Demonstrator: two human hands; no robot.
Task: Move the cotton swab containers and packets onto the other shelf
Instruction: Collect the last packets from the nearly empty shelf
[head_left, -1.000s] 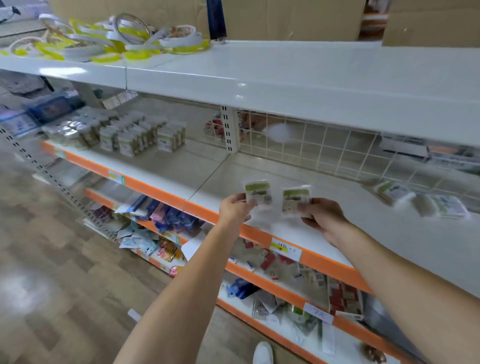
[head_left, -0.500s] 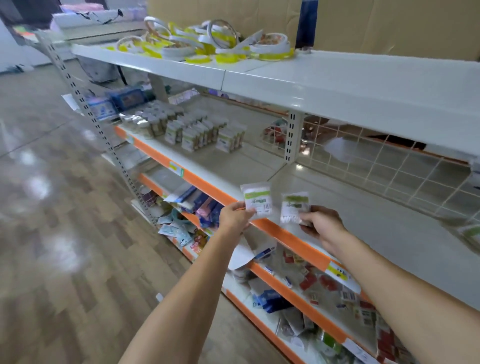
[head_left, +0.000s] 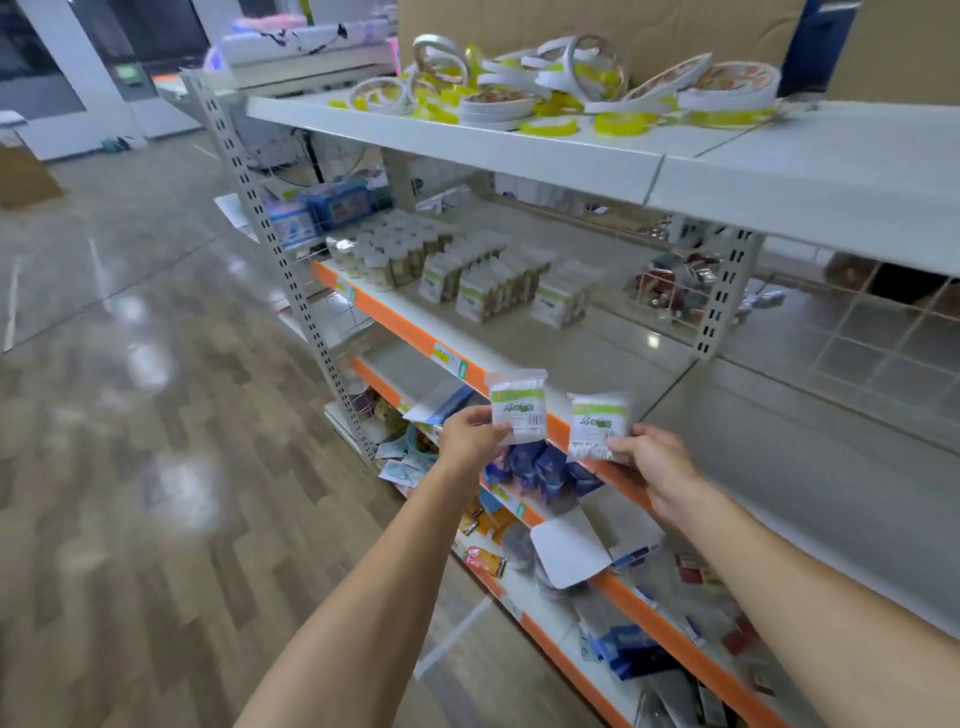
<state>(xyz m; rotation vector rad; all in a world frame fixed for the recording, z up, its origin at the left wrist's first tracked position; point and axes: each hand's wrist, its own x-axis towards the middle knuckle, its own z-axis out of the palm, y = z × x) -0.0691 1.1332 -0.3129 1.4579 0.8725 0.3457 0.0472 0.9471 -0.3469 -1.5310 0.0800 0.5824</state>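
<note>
My left hand (head_left: 470, 434) grips a clear cotton swab packet (head_left: 519, 405) with a green label, upright by its lower left corner. Beside it my right hand (head_left: 652, 460) holds a second, similar packet (head_left: 597, 423). Both packets hang in the air in front of the orange front edge of the middle shelf (head_left: 561, 353). Further left on that shelf stand rows of cotton swab packets (head_left: 491, 283) and round clear containers (head_left: 387, 252).
The right section of the middle shelf (head_left: 831, 447) is bare, with a wire grid (head_left: 852, 322) behind it. The top shelf (head_left: 519, 145) carries tape rolls. Lower shelves hold mixed small goods. A perforated upright post (head_left: 291, 270) ends the rack; wooden floor lies left.
The view has swung left along the rack. Both hands, each still holding its packet, have travelled left from the right shelf section towards the stocked left section.
</note>
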